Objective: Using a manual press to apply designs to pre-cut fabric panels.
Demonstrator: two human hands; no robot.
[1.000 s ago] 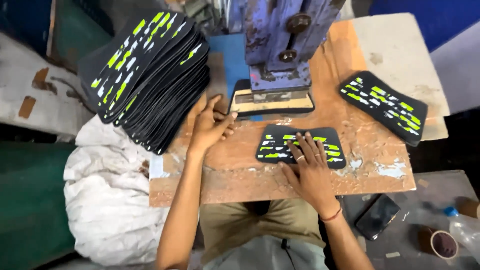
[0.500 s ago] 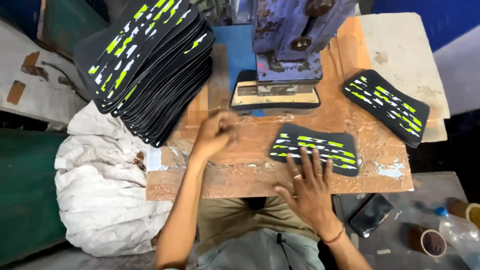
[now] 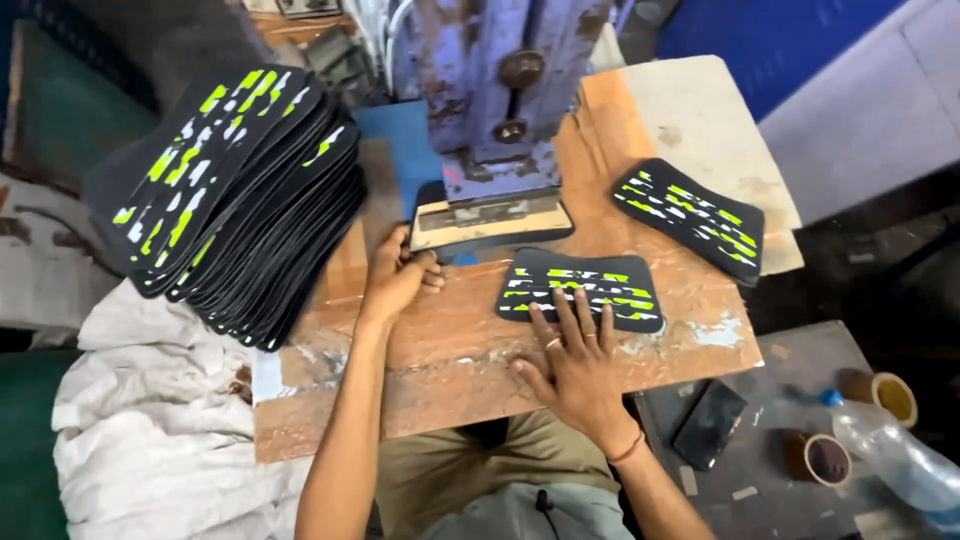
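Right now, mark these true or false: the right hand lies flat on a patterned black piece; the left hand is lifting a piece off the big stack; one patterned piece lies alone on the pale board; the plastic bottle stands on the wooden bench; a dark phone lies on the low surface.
1. The right hand lies flat, fingers on a patterned black piece. True.
2. The left hand is lifting a piece off the big stack. False: it is at the corner of the black-edged die block under the blue press.
3. One patterned piece lies at the pale board. True.
4. The plastic bottle stands on the wooden bench. False: it lies on the lower surface beside two cups.
5. A dark phone lies there too. True.
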